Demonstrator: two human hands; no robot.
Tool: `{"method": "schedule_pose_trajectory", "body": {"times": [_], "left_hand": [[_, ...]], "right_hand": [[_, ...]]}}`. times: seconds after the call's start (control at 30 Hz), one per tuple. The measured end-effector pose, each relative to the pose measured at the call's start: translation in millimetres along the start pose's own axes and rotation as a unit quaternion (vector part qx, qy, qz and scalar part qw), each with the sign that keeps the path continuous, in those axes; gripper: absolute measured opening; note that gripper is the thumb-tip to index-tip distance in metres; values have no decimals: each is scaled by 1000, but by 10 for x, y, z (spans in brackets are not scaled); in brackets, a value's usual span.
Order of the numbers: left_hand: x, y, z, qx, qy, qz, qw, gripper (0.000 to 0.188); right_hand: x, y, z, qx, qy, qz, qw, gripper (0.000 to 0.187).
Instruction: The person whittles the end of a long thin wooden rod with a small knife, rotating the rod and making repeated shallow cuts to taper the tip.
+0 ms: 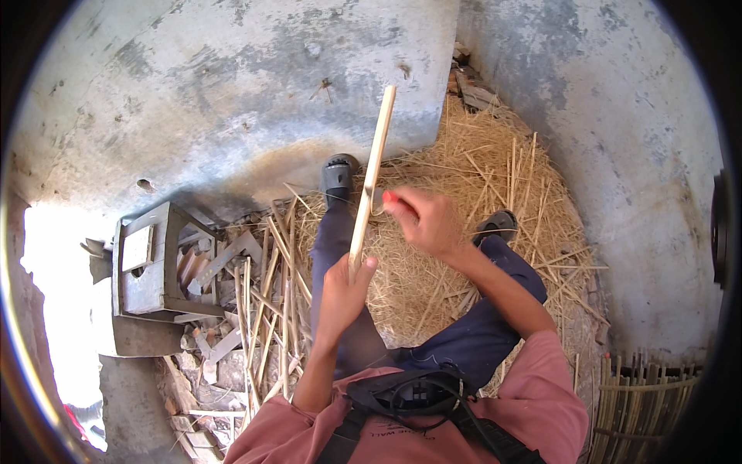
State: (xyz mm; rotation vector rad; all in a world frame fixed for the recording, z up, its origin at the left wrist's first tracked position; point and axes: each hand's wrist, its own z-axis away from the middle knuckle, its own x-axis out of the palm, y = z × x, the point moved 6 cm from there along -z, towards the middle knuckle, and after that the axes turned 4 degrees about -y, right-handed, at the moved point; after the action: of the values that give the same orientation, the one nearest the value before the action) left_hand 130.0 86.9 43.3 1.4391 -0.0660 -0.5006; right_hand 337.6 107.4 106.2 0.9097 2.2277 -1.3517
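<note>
A long pale wooden stick, squared and slightly tilted, stands up from my left hand. My left fingers are closed round its lower end, with the thumb along it. My right hand is closed just right of the stick's middle. Something small and bright red shows at its fingertips; whether it is a tool's handle or a finger covering, I cannot tell. Between that hand and the stick hangs a thin pale curl, beside a dark mark on the wood.
Straw and pale shavings cover the floor between my legs and to the right. Loose sticks lie on the left, by a worn wooden box frame. Plastered walls stand close ahead and right. A slatted bundle is at lower right.
</note>
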Motion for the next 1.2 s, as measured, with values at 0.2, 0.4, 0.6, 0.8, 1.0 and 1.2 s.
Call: {"method": "schedule_pose_trajectory", "body": {"times": [0.2, 0.4, 0.6, 0.8, 1.0, 1.2], "left_hand": [[31, -41, 129, 2, 7, -10, 1000, 36], [-7, -106, 179, -17, 0, -31, 999, 36], [40, -390, 421, -31, -57, -40, 997, 38], [100, -438, 548, -29, -87, -43, 995, 38], [33, -525, 459, -13, -86, -39, 995, 38], [106, -552, 295, -78, -159, 143, 974, 33]], "right_hand": [[-18, 82, 12, -40, -28, 26, 998, 23], [21, 102, -3, -76, -21, 34, 996, 25], [-406, 608, -344, -16, 57, 85, 995, 32], [-501, 1045, -403, 131, 22, 105, 986, 36], [-581, 1549, -267, 242, -17, 69, 968, 46], [-393, 1472, -85, 204, -129, 43, 969, 49]]}}
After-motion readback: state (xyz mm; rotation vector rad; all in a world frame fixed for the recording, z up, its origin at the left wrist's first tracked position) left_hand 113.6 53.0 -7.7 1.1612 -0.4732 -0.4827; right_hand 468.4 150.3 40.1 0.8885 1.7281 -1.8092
